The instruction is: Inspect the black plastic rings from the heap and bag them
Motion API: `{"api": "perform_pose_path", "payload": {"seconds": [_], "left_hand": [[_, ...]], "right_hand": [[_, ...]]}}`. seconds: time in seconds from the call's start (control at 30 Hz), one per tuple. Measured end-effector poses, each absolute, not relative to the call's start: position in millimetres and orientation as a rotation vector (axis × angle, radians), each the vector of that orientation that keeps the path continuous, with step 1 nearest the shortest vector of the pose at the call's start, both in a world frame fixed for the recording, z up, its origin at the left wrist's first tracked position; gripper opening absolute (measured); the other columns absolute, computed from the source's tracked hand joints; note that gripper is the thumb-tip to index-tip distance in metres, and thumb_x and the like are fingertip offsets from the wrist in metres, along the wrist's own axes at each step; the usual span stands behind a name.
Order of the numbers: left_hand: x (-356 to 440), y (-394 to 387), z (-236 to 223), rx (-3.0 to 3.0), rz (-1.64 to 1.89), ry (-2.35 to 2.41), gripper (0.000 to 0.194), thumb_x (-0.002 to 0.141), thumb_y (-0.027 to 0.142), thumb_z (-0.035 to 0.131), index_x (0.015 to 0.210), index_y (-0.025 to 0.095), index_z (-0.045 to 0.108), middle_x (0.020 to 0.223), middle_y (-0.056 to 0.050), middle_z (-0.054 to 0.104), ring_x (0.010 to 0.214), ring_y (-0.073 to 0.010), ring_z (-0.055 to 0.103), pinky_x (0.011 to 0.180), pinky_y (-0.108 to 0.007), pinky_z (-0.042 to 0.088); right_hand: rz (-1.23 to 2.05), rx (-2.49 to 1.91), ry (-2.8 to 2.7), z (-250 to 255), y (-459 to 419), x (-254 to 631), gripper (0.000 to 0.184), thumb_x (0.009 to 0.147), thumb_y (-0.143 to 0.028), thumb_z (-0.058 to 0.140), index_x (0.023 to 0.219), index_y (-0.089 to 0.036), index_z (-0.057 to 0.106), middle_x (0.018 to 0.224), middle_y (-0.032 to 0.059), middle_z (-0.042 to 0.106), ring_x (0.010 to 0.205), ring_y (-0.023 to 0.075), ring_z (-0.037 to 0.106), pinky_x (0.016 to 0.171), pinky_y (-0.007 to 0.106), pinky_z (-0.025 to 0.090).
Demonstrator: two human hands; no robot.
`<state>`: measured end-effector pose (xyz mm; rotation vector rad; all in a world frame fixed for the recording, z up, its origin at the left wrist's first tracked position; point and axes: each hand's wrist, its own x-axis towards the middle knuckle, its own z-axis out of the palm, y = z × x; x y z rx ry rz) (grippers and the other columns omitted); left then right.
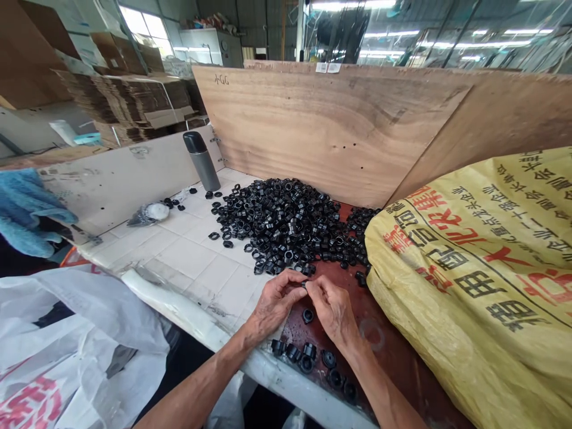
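**Small black ring [304, 284] pinched in the grip**

Left hand [277, 302] and right hand [331, 311] meet at the fingertips, pressed together on the ring. The fingers hide most of it, so its axis can't be read. It looks like light, stiff, glossy plastic, likely slippery, so the outer rim seems the best place to hold.

Just below the grip, a lone ring [307, 316] sits on a brown board [315, 333], with a loose group of rings [308, 360] nearer the body. Past the grip lies a big heap of rings [277, 223], pointing every which way, no common axis, partly on the white-tiled tabletop [187, 256].

Right of the grip: yellow woven sack [465, 286]. Left: white plastic bag [67, 333]. Far side: grey flask [201, 161], upright against a plywood board [322, 131].
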<state>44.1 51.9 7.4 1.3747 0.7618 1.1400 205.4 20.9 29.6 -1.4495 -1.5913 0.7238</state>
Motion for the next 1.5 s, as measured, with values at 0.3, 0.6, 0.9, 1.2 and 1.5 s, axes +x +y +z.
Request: {"api": "perform_pose_path", "payload": {"seconds": [0.3,0.6,0.9,1.2,1.5], "left_hand": [[41,54,6,1.473,1.162,0.844,0.019,0.087,0.033,0.07,0.1,0.02,0.071,0.101,-0.006,0.068,0.096,-0.0205,0.063,0.088,-0.031,0.049],[47,53,-2,1.238,1.084,0.719,0.021,0.087,0.04,0.068,0.099,0.022,0.069,0.089,-0.006,0.07,0.081,-0.0201,0.066,0.077,-0.033,0.052],[40,63,-16,1.654,1.256,0.772,0.018,0.084,0.044,0.068,0.095,0.032,0.074,0.101,-0.008,0.072,0.095,-0.0276,0.067,0.086,-0.039,0.055],[44,54,-1,1.378,1.106,0.843,0.025,0.087,0.044,0.066,0.099,0.022,0.071,0.086,-0.006,0.072,0.081,-0.0225,0.068,0.078,-0.035,0.055],[44,54,3,1.316,1.045,0.776,0.023,0.09,0.036,0.065,0.105,0.019,0.068,0.095,-0.008,0.071,0.086,-0.0208,0.068,0.084,-0.036,0.056]], "right_hand": [[0.638,-1.343,-1.642,20,23,208,0.017,0.096,-0.032,0.051,0.1,-0.021,0.062,0.089,0.0051,0.071,0.076,0.0183,0.067,0.069,0.026,0.052],[0.547,-1.277,-1.608,15,31,203,0.031,0.101,-0.045,0.042,0.089,-0.025,0.064,0.074,0.0032,0.069,0.067,0.0192,0.068,0.06,0.025,0.056],[0.758,-1.326,-1.494,-2,32,201,0.04,0.097,-0.055,0.046,0.085,-0.023,0.068,0.055,0.0013,0.064,0.043,0.0179,0.06,0.042,0.024,0.049],[0.56,-1.202,-1.542,19,24,198,0.027,0.096,-0.045,0.051,0.091,-0.024,0.067,0.079,0.0061,0.07,0.072,0.0207,0.069,0.067,0.028,0.056],[0.694,-1.287,-1.518,24,21,201,0.023,0.094,-0.04,0.054,0.095,-0.021,0.066,0.084,0.0063,0.07,0.075,0.0191,0.067,0.069,0.028,0.053]]}}
